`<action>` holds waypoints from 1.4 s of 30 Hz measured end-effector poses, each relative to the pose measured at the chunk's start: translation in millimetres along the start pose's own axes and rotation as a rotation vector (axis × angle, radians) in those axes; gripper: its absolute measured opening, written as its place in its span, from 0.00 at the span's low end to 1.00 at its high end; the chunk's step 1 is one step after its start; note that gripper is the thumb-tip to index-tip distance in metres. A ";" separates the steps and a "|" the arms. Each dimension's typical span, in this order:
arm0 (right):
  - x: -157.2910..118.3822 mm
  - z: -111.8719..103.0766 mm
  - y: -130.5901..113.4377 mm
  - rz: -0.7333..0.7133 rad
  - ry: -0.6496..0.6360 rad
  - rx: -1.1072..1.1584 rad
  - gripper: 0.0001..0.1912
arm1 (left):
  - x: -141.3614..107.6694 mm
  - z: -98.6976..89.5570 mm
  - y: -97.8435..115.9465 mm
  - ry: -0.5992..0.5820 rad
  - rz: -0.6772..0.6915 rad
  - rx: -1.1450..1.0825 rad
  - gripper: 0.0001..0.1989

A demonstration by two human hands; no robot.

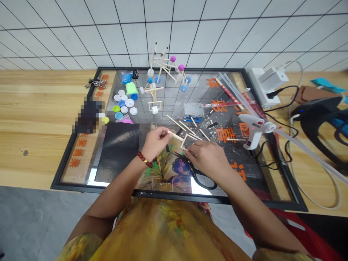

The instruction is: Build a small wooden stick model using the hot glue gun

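Holding a wooden-stick frame (178,137), the left hand (154,143) pinches its left tip, the right hand (208,156) its angular right end. Its long axis slants from far left to near right.

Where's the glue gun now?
Head view, right side: the glue gun sits on the black-framed glass, right of the right hand, on the wearer's side of the power strip.

Right mid-picture, the left hand (154,144) pinches one end of a small wooden-stick piece (177,136), the right hand (210,156) at the other. Black scissors (193,171) lie below; plastic caps (129,103) cluster upper left, a white glue gun (253,126) sits right.
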State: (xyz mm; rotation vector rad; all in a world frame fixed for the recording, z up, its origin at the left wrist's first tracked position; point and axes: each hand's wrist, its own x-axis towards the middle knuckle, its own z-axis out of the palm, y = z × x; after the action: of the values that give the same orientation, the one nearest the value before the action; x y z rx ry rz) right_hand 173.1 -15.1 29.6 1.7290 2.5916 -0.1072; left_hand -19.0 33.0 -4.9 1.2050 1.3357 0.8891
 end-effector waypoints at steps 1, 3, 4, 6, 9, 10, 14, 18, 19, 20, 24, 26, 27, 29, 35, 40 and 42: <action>-0.2 0.1 -0.3 -0.003 -0.001 0.004 0.19 | 0.3 -1.5 -0.2 0.002 0.005 0.034 0.07; -1.8 -1.6 0.1 -0.008 -0.002 0.043 0.18 | 0.9 -5.3 -0.4 -0.006 0.026 0.099 0.06; -3.1 -3.1 1.0 -0.007 0.004 0.081 0.18 | 1.3 -7.4 -0.6 -0.006 0.042 0.126 0.06; -6.2 -6.6 4.9 0.008 0.033 0.191 0.18 | 2.2 -11.3 -1.3 0.011 0.082 0.164 0.06; -10.0 -11.0 16.4 0.073 0.116 0.355 0.16 | 3.5 -14.9 -1.7 0.071 0.162 0.215 0.08; -10.7 -11.7 21.1 0.095 0.148 0.389 0.15 | 3.6 -15.4 -1.3 0.088 0.192 0.232 0.09; -12.1 -10.2 38.1 -0.061 0.189 0.379 0.11 | 2.4 -15.8 3.0 0.143 0.275 0.237 0.08; -12.1 -4.1 43.2 -0.269 0.112 0.218 0.20 | 0.9 -15.7 5.2 0.156 0.291 0.217 0.08; -11.7 -2.7 42.6 -0.267 0.101 0.178 0.21 | 0.7 -15.6 5.3 0.157 0.292 0.217 0.09; -11.0 -1.3 41.7 -0.265 0.090 0.149 0.21 | 0.6 -15.5 5.4 0.159 0.291 0.212 0.09; -6.5 4.6 38.8 -0.318 0.064 0.148 0.15 | 0.1 -14.6 7.3 0.166 0.269 0.156 0.08; -4.6 8.4 38.9 -0.332 0.086 0.168 0.12 | -0.1 -14.6 8.5 0.170 0.265 0.140 0.07; -4.1 9.9 39.2 -0.326 0.110 0.175 0.11 | -0.2 -14.7 9.0 0.172 0.267 0.140 0.07; -4.0 10.9 39.5 -0.284 0.192 0.203 0.11 | -0.5 -15.3 9.6 0.175 0.281 0.155 0.07; -4.1 -1.8 39.2 0.106 0.259 0.718 0.13 | -2.5 -16.4 11.7 0.190 0.308 0.174 0.08; 6.7 10.5 47.1 0.329 -0.179 1.121 0.21 | -2.5 -16.6 12.3 0.187 0.305 0.165 0.08; 10.1 19.3 50.7 0.361 -0.216 1.140 0.21 | -1.9 -16.8 11.1 0.184 0.298 0.149 0.07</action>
State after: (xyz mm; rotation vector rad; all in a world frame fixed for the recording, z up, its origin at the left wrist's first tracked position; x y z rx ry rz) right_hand 215.7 12.3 7.5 2.1629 2.0525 -1.9046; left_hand -33.9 35.5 8.6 1.4939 1.4098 1.1504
